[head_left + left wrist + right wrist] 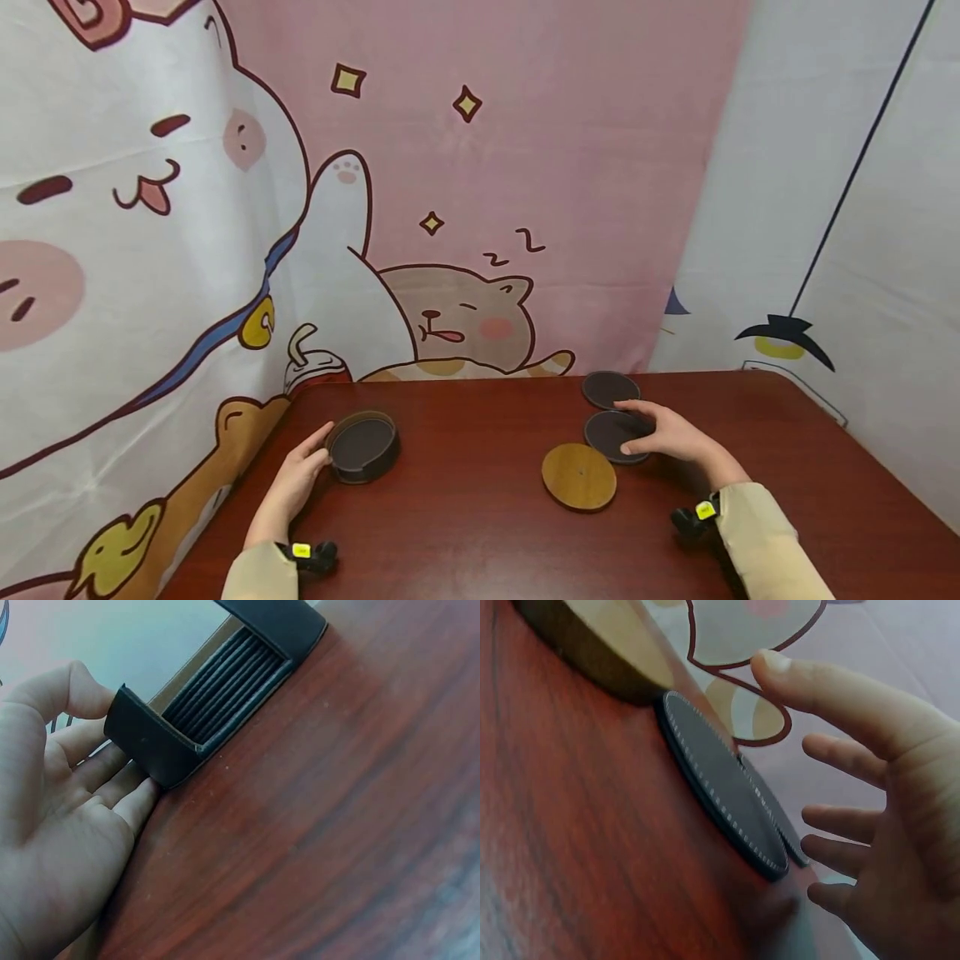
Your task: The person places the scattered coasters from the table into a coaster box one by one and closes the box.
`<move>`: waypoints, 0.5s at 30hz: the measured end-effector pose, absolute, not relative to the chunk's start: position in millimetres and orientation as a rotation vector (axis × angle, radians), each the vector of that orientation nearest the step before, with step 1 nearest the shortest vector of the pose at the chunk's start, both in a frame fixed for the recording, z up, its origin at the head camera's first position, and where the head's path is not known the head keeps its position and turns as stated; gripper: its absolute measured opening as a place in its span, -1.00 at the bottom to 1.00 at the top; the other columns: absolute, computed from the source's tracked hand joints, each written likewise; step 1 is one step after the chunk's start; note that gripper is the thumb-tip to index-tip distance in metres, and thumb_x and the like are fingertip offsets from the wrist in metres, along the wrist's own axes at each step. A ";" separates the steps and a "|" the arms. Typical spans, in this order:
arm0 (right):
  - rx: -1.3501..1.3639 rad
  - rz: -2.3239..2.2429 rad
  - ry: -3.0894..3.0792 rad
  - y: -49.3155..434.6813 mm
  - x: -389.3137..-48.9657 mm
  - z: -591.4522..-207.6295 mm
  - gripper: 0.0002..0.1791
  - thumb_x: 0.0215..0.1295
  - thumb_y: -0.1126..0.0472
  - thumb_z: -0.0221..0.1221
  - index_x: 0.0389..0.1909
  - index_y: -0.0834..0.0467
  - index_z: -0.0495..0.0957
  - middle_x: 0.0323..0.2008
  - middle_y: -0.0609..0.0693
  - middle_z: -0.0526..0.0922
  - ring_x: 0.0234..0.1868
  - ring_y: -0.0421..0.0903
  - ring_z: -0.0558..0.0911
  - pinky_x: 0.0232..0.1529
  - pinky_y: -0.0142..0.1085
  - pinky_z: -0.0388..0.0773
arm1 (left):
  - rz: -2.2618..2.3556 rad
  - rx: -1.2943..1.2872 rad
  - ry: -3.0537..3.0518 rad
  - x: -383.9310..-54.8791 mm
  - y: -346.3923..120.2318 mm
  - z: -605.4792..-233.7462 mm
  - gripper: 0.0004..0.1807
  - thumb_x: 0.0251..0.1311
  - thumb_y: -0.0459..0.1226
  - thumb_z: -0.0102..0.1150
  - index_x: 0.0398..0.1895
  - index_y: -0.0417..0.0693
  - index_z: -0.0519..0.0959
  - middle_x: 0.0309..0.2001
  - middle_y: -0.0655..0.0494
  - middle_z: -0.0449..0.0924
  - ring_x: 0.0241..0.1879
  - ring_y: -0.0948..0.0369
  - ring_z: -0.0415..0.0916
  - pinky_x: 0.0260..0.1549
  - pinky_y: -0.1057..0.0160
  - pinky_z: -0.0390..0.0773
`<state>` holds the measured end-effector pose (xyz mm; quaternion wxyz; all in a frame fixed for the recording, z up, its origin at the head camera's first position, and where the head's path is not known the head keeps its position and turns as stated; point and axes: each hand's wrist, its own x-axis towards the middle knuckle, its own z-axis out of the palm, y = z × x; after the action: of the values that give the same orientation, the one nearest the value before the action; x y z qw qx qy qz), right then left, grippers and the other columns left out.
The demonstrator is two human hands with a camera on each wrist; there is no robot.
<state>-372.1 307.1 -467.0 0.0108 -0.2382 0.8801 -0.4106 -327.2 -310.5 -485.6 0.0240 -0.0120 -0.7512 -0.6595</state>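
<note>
A round black coaster holder (362, 450) with a notch in its wall stands at the left of the table. Inside it, a stack of dark coasters (223, 688) shows through the notch in the left wrist view. My left hand (297, 471) holds the holder's left side, thumb at the rim and fingers along the outer wall. Over at the right, my right hand (667, 433) hovers with spread fingers over a black round coaster (609, 435) with a stitched edge, nothing in its grasp. Another black coaster (609, 388) lies just behind that one.
A round wooden disc (579, 477) lies in front of the black coasters, close to the nearer one. The reddish-brown table (465, 533) ends at the back against a cartoon-printed cloth (570, 167), which also hangs along the left side.
</note>
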 end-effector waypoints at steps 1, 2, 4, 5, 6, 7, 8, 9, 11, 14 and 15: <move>-0.736 -1.272 2.753 308.3 -372.2 -468.3 -0.13 0.01 0.10 0.43 0.35 0.26 0.32 0.29 0.34 0.32 0.25 0.33 0.31 0.10 0.19 0.35 | -2.040 -0.034 -2.323 -327.2 -310.2 -485.7 -0.27 0.17 -0.50 -0.18 0.50 -0.21 0.07 0.48 -0.09 -0.05 0.33 0.12 -0.03 -0.05 0.56 0.22; -0.731 -1.259 2.757 309.3 -372.3 -469.6 -0.13 0.01 0.09 0.43 0.35 0.26 0.32 0.28 0.34 0.32 0.25 0.32 0.32 0.10 0.18 0.35 | -2.041 -0.031 -2.322 -327.1 -310.0 -485.6 -0.27 0.17 -0.49 -0.19 0.50 -0.20 0.07 0.48 -0.09 -0.06 0.34 0.12 -0.04 -0.05 0.57 0.22; -0.715 -1.239 2.755 309.9 -372.7 -471.9 -0.12 0.01 0.07 0.43 0.35 0.25 0.32 0.28 0.33 0.32 0.24 0.29 0.33 0.09 0.14 0.37 | -2.038 -0.032 -2.323 -326.9 -310.2 -484.8 -0.27 0.17 -0.49 -0.19 0.50 -0.21 0.06 0.48 -0.09 -0.07 0.34 0.11 -0.05 -0.04 0.57 0.21; -0.705 -1.235 2.748 309.4 -372.8 -472.7 -0.12 0.00 0.07 0.44 0.35 0.25 0.33 0.28 0.34 0.32 0.22 0.29 0.34 0.08 0.12 0.38 | -2.036 -0.034 -2.327 -327.0 -310.6 -484.1 -0.26 0.17 -0.49 -0.19 0.50 -0.21 0.05 0.49 -0.09 -0.07 0.35 0.11 -0.06 -0.03 0.57 0.21; -0.698 -1.232 2.740 308.9 -373.0 -473.3 -0.12 0.00 0.07 0.44 0.35 0.25 0.33 0.28 0.34 0.31 0.21 0.28 0.34 0.06 0.10 0.39 | -2.038 -0.036 -2.328 -326.9 -310.9 -483.5 -0.26 0.18 -0.49 -0.19 0.50 -0.21 0.05 0.49 -0.09 -0.07 0.35 0.11 -0.06 -0.03 0.58 0.20; -0.691 -1.220 2.737 308.5 -373.0 -473.9 -0.12 -0.01 0.06 0.44 0.35 0.24 0.33 0.29 0.34 0.30 0.21 0.27 0.34 0.05 0.08 0.40 | -2.034 -0.037 -2.331 -326.7 -311.0 -483.0 -0.27 0.18 -0.48 -0.19 0.50 -0.21 0.05 0.49 -0.10 -0.08 0.36 0.11 -0.06 -0.03 0.57 0.20; -0.682 -1.209 2.732 308.2 -373.1 -474.4 -0.11 -0.01 0.06 0.44 0.36 0.23 0.32 0.29 0.34 0.29 0.20 0.26 0.34 0.04 0.07 0.41 | -2.032 -0.034 -2.338 -326.5 -311.1 -482.6 -0.27 0.19 -0.48 -0.18 0.51 -0.20 0.04 0.49 -0.09 -0.08 0.36 0.11 -0.07 -0.03 0.58 0.20; -0.674 -1.200 2.725 307.9 -373.1 -475.0 -0.10 -0.02 0.05 0.44 0.36 0.23 0.31 0.29 0.34 0.28 0.19 0.25 0.34 0.03 0.05 0.41 | -2.032 -0.032 -2.341 -326.4 -311.2 -482.5 -0.27 0.19 -0.48 -0.18 0.51 -0.20 0.04 0.49 -0.09 -0.08 0.35 0.11 -0.07 -0.03 0.58 0.21; -0.671 -1.169 2.725 307.5 -373.6 -476.8 -0.05 -0.04 0.03 0.45 0.39 0.22 0.28 0.31 0.35 0.25 0.20 0.25 0.32 0.01 0.05 0.41 | -2.030 -0.024 -2.347 -325.8 -311.2 -482.5 -0.27 0.20 -0.47 -0.18 0.51 -0.19 0.04 0.49 -0.09 -0.08 0.34 0.12 -0.05 -0.05 0.57 0.21; -0.683 -1.126 2.727 306.9 -374.3 -480.4 0.04 -0.08 -0.01 0.48 0.43 0.21 0.21 0.34 0.36 0.19 0.25 0.29 0.26 0.06 0.11 0.36 | -2.027 -0.020 -2.351 -325.5 -310.7 -483.1 -0.28 0.22 -0.48 -0.19 0.51 -0.19 0.05 0.49 -0.09 -0.08 0.30 0.12 -0.02 -0.06 0.56 0.23; -0.694 -1.112 2.730 306.6 -374.3 -481.4 0.07 -0.10 -0.02 0.48 0.44 0.20 0.19 0.35 0.37 0.17 0.28 0.31 0.23 0.08 0.15 0.34 | -2.026 -0.024 -2.349 -325.4 -310.3 -483.1 -0.29 0.22 -0.48 -0.19 0.50 -0.20 0.05 0.48 -0.09 -0.08 0.29 0.11 -0.01 -0.06 0.55 0.23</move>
<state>-374.3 306.6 -481.4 0.0566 -0.2289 0.9000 -0.3666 -325.4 -310.3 -483.1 0.0197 -0.0078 -0.7571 -0.6529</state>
